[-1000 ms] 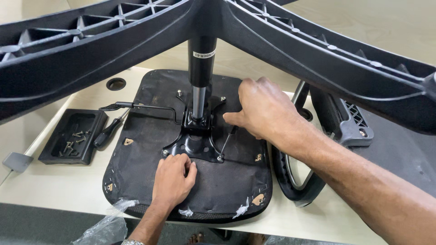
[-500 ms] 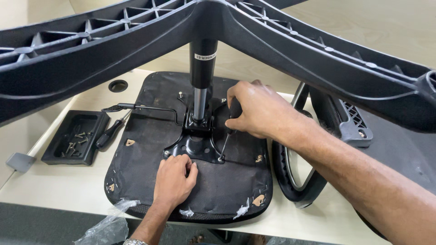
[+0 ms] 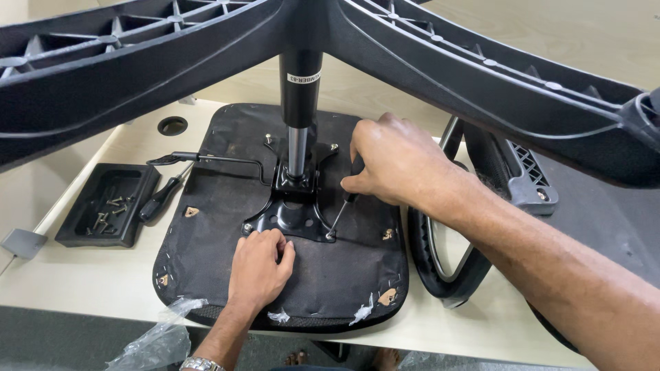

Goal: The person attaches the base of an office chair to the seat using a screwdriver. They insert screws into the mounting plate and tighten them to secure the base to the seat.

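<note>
One black parts tray (image 3: 103, 206), far left on the tabletop (image 3: 75, 282), holding loose screws within reach; too small to count. One spare black-handled screwdriver (image 3: 159, 196), lying just beside the tray. One upturned seat pan (image 3: 227, 275), underside up so the bracket faces me. My left hand (image 3: 260, 264), fingers curled, pressing on the seat beside the bracket's near corner to steady it; it grips nothing I can see. One black mounting bracket (image 3: 292, 216) with one gas-lift column (image 3: 300, 103) rising from it. My right hand (image 3: 395, 161), closed around one screwdriver (image 3: 342, 206), its tip at the bracket's near-right corner. One armrest (image 3: 512, 175), right.
</note>
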